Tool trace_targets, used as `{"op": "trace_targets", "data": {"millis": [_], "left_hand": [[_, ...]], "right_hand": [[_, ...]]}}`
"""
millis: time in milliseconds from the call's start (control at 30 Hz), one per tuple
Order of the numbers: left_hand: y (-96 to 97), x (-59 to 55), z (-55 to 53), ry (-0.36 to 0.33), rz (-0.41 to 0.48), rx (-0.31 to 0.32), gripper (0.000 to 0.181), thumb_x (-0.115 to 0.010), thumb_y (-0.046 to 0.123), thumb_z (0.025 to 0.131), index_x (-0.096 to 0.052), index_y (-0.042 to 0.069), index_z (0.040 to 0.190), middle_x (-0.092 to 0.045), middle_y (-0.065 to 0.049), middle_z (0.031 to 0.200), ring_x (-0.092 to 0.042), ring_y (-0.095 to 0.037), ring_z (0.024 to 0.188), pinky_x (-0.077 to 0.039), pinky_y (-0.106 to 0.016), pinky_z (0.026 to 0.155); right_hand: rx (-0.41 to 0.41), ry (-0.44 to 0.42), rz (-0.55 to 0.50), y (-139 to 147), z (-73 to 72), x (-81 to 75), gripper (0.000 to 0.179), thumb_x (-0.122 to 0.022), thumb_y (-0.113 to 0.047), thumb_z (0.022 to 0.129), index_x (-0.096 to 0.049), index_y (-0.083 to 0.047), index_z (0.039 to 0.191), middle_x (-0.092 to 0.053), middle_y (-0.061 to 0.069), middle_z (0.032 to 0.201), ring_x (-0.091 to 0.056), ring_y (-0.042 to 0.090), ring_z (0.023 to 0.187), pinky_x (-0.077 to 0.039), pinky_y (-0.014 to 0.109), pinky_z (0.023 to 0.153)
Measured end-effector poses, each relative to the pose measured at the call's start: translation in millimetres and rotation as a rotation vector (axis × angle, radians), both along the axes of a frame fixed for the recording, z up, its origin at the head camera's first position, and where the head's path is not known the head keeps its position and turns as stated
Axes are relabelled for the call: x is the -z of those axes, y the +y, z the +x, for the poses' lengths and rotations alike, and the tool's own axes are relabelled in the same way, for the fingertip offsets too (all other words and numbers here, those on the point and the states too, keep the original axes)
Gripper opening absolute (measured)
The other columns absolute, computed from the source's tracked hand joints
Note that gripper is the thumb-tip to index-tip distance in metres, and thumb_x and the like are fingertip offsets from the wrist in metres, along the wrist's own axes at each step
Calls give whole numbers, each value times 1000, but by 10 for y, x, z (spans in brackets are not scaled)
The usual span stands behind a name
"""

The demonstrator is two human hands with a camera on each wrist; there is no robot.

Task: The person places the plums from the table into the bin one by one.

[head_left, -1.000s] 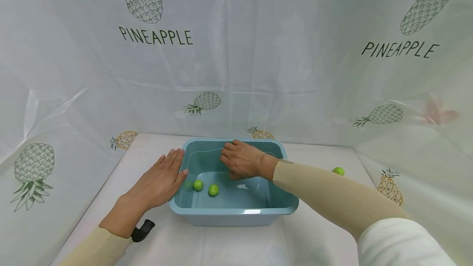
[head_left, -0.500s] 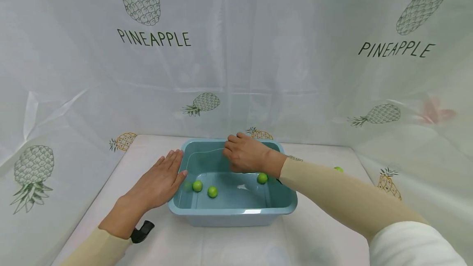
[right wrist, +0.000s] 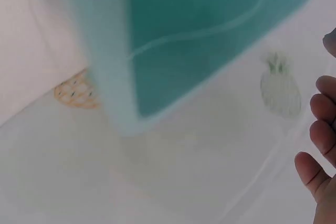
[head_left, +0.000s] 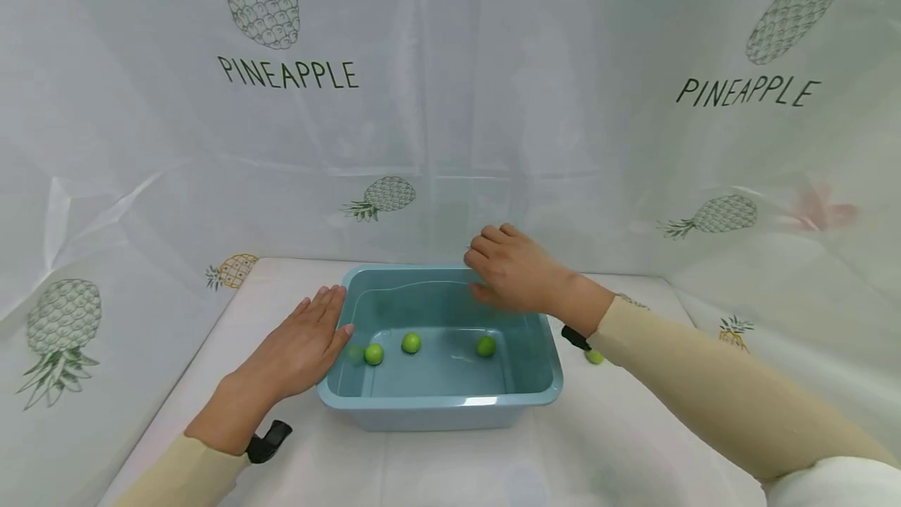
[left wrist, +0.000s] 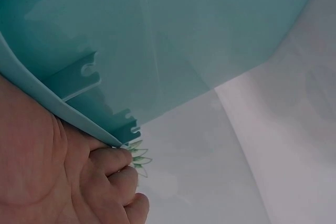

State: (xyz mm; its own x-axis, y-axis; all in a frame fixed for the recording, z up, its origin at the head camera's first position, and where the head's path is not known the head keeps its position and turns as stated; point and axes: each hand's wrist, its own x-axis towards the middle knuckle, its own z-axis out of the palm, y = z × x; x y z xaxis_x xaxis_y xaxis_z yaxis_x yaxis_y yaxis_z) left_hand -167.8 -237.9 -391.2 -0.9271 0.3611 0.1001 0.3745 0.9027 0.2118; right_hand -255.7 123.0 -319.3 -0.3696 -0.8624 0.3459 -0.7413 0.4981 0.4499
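A light blue plastic basin [head_left: 439, 401] stands on the table. Three small round green balls, lime-like, lie on its floor: one near the left wall [head_left: 374, 354], a second [head_left: 411, 343] a little farther in, and a third [head_left: 486, 346] towards the right. My left hand [head_left: 299, 346] rests along the basin's left rim, fingers straight; the left wrist view shows its fingertips beside the rim. Over the back right rim hovers my right hand [head_left: 517, 268], its fingers loosely bent. Nothing lies in its fingers [right wrist: 323, 137] in the right wrist view.
Another green ball [head_left: 594, 356] sits on the table to the right of the basin, partly covered by the right forearm. A white sheet [head_left: 450, 100] with pineapple prints hangs behind and around the white-covered table [head_left: 281, 483].
My right hand has risen out of the basin and moved right. The right-hand ball came into view and shifted left; the middle ball rolled towards the back. My left hand stays put.
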Motion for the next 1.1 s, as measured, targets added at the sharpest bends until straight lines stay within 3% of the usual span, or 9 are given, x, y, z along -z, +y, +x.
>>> {"op": "trace_targets", "data": {"millis": [200,433,733,1100], "left_hand": [[18,9,4,10,-1,0,69,-46,34,112,-28,-13,160,-31,-30,167,-27,-48,157,-25,-64,128],[-23,1,16,3,15,6,68,-45,33,113,-28,-12,161,-30,-30,168,-25,-48,158,-24,-64,128],[-22,-6,13,-4,18,4,68,-45,34,113,-28,-12,161,-30,-29,168,-26,-48,158,-25,-64,128],[-4,1,5,-29,24,-1,69,-44,33,113,-26,-12,161,-28,-28,169,-24,-47,159,-23,-63,128]], "right_hand": [[119,-31,-152,673,40,-11,27,-85,-25,87,-69,-7,98,-67,6,91,-59,27,89,-48,39,75],[272,-37,-195,1527,73,294,28,-86,-16,83,-70,-1,100,-68,12,93,-59,34,91,-47,45,74],[462,-91,-60,2381,112,866,36,-90,-17,79,-69,-1,104,-68,13,100,-60,36,95,-52,53,78],[533,-95,153,2797,102,1314,39,-88,-20,84,-60,-2,103,-61,13,100,-56,35,96,-53,54,82]]}}
